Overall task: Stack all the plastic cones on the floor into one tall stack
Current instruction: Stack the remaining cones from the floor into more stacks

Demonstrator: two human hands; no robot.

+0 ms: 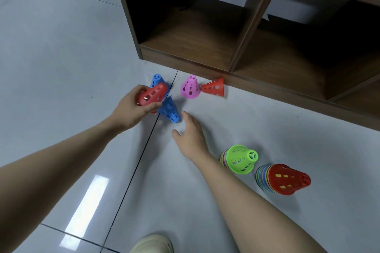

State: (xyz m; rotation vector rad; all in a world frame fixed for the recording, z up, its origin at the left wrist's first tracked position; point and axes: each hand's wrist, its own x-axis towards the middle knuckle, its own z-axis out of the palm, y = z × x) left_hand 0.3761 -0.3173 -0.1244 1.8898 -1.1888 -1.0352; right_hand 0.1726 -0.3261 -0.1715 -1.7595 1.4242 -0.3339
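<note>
Seen from the head camera, the left hand sits just left of centre in the frame, its fingers and thumb curled around a red cone that lies tilted on its side in the grip, wide end toward the upper right. Directly behind that cone, an upright blue cone stands on the floor. Just below and right of the held cone, a second blue cone lies tipped over, its narrow end pointing toward the lower right.

The right hand is at the centre of the frame, fingers loosely spread and holding nothing, its fingertips just beside the narrow end of the fallen blue cone; whether they touch it cannot be told.

Above the right hand, a pink cone stands upright, and just to its right another red cone lies on its side next to the base of a brown wooden shelf unit that fills the upper right of the frame.

In the lower right, two stacks of many-coloured cones stand near each other: one topped by a green cone, the other, further right, topped by a red cone.

At the bottom edge, the toe of a pale shoe shows.
</note>
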